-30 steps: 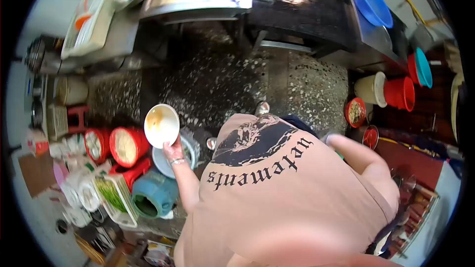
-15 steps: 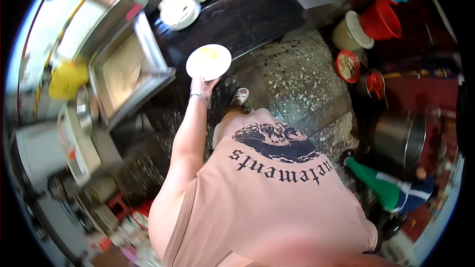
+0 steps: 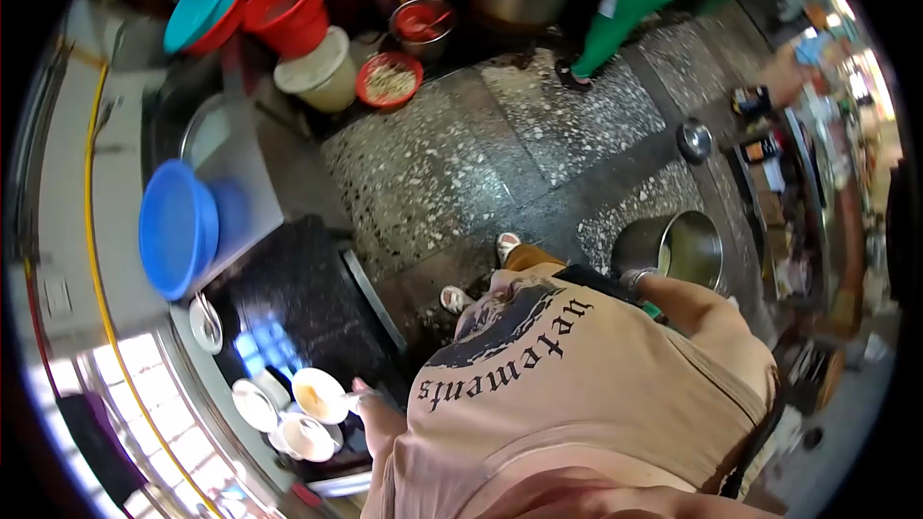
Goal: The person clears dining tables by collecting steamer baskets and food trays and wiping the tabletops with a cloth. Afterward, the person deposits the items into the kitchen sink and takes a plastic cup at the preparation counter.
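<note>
Near the countertop (image 3: 306, 298) edge, a bowl (image 3: 320, 395) is clasped by the left hand (image 3: 361, 397); the right hand (image 3: 636, 279) is obscured, its grip unclear.

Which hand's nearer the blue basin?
Left. The left hand is at the stained white bowl, on the same side of the body as the blue basin; the right hand is across the body, farther away.

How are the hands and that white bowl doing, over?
Left hand on white bowl's rim, at dark counter. Right hand mostly hidden. Other dishes close beside the bowl.
</note>
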The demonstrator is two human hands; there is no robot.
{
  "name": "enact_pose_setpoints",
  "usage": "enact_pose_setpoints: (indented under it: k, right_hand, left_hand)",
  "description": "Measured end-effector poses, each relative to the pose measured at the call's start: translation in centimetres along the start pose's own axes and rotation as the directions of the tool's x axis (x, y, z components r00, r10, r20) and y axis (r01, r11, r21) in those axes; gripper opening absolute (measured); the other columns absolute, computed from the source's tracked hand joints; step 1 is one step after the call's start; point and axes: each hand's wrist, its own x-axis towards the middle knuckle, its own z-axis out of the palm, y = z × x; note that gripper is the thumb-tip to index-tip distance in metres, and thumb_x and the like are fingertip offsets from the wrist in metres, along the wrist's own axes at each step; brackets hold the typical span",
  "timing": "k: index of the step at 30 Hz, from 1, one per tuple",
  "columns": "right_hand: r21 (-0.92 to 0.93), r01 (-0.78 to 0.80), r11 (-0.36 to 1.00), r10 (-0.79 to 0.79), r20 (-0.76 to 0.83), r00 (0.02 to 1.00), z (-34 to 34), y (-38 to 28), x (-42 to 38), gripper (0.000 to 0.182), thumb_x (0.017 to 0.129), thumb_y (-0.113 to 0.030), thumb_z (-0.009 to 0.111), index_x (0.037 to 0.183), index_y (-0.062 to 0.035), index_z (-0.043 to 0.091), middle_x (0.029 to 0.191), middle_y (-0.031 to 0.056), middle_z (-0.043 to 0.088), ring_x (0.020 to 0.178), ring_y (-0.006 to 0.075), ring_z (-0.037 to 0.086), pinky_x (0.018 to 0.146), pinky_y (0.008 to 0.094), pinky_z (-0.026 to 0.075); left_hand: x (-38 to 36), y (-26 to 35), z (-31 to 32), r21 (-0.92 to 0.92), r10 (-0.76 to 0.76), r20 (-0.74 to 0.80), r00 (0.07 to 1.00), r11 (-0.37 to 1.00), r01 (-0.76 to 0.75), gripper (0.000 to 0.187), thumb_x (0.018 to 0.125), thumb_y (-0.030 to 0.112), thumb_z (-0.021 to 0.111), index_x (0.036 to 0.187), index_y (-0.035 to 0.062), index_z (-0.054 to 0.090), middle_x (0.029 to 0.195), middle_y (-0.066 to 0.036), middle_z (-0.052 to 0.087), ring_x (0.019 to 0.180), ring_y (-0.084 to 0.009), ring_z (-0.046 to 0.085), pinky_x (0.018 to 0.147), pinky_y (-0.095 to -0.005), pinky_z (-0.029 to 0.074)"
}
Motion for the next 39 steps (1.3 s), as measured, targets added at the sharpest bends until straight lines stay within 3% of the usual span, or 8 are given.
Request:
enact_pose_setpoints:
  k: [5,10,19,28,30,33,35,39]
  right_hand:
    - [0.533,-0.098,0.841,0.195,-0.129,0.972,-1.5,2.0,-4.8,0.033,0.075,-0.021,0.059,0.104,-0.0087,0.068,0.111,0.0143,0.064,0.105,0.0279,0.061,0.087,0.0402,0.05]
    - [0.793,-0.104,0.6,0.24,-0.054,0.969,-1.2,12.0,-1.0,0.035,0.075,-0.018,0.063,0.108,-0.0065,0.066,0.116,0.0147,0.062,0.106,0.0268,0.061,0.088,0.0426,0.05]
    - [0.97,-0.079,0.232,0.326,-0.001,0.946,-7.6,40.9,10.8,0.034,0.07,-0.027,0.064,0.098,-0.0068,0.068,0.105,0.0194,0.064,0.098,0.0312,0.063,0.085,0.0401,0.05]
    - [0.96,-0.004,0.281,0.454,-0.129,0.882,-11.5,66.1,8.9,0.034,0.086,-0.024,0.045,0.103,-0.0048,0.066,0.112,0.0163,0.062,0.101,0.031,0.061,0.085,0.0399,0.049]
    - [0.975,-0.088,-0.204,0.534,0.187,0.825,-7.2,67.5,12.8,0.037,0.079,-0.03,0.052,0.102,-0.0045,0.066,0.11,0.0199,0.062,0.104,0.0357,0.059,0.088,0.0408,0.048]
    - [0.9,-0.038,-0.435,0.449,0.253,0.857,0.0,68.5,12.0,0.031,0.08,-0.026,0.051,0.096,-0.0042,0.068,0.099,0.0198,0.065,0.094,0.0362,0.063,0.078,0.0408,0.051]
    - [0.902,0.034,-0.431,0.429,0.172,0.887,3.0,69.2,11.4,0.03,0.081,-0.026,0.051,0.092,-0.0044,0.069,0.095,0.0194,0.067,0.091,0.0352,0.065,0.076,0.0398,0.052]
    - [0.893,-0.222,-0.393,0.279,0.346,0.896,4.0,76.5,15.2,0.03,0.081,-0.026,0.052,0.092,-0.004,0.068,0.095,0.0191,0.067,0.091,0.0351,0.064,0.077,0.0397,0.052]
  left_hand:
    - [-2.2,-5.2,13.1,0.32,-0.182,0.292,0.939,0.944,0.084,0.055,0.086,0.051,0.051,0.1,-0.0028,0.052,0.099,-0.014,0.058,0.09,-0.0225,0.054,0.086,-0.031,0.046]
    - [-23.0,-17.3,34.8,0.822,-0.395,0.414,0.82,0.549,-0.151,0.06,0.091,0.038,0.05,0.134,0.0005,0.031,0.12,-0.014,0.049,0.09,-0.0238,0.056,0.08,-0.0361,0.05]
    - [-57.4,-43.5,60.6,0.65,-0.348,0.759,0.55,0.379,-0.658,0.042,0.086,0.023,0.056,0.125,0.0111,0.041,0.092,-0.009,0.054,0.076,-0.0222,0.055,0.06,-0.0367,0.048]
    - [-69.6,-62.4,80.7,0.757,-0.329,0.563,0.758,-0.163,-0.633,0.045,0.09,0.039,0.046,0.115,0.0025,0.053,0.096,-0.017,0.061,0.079,-0.0275,0.062,0.066,-0.0395,0.048]
    - [-84.0,-69.8,85.6,-0.163,-0.726,0.425,0.541,-0.649,-0.743,0.046,0.09,0.043,0.042,0.102,0.0023,0.06,0.089,-0.017,0.062,0.078,-0.0262,0.061,0.066,-0.0397,0.046]
    - [-96.4,-87.4,88.2,0.176,-0.858,0.417,0.298,-0.246,-0.953,0.042,0.088,0.033,0.049,0.116,0.0011,0.054,0.105,-0.019,0.062,0.087,-0.0291,0.06,0.074,-0.0412,0.047]
    - [-102.4,-100.2,91.9,-0.333,-0.978,0.191,-0.084,0.016,-0.943,0.064,0.085,0.034,0.055,0.134,-0.0033,0.038,0.13,-0.024,0.048,0.116,-0.0328,0.051,0.098,-0.0375,0.04]
    - [-127.7,-112.1,90.7,-0.504,-0.934,0.184,-0.308,0.179,-0.845,0.061,0.086,0.031,0.059,0.135,0.0031,0.037,0.128,-0.023,0.05,0.118,-0.032,0.049,0.1,-0.0361,0.04]
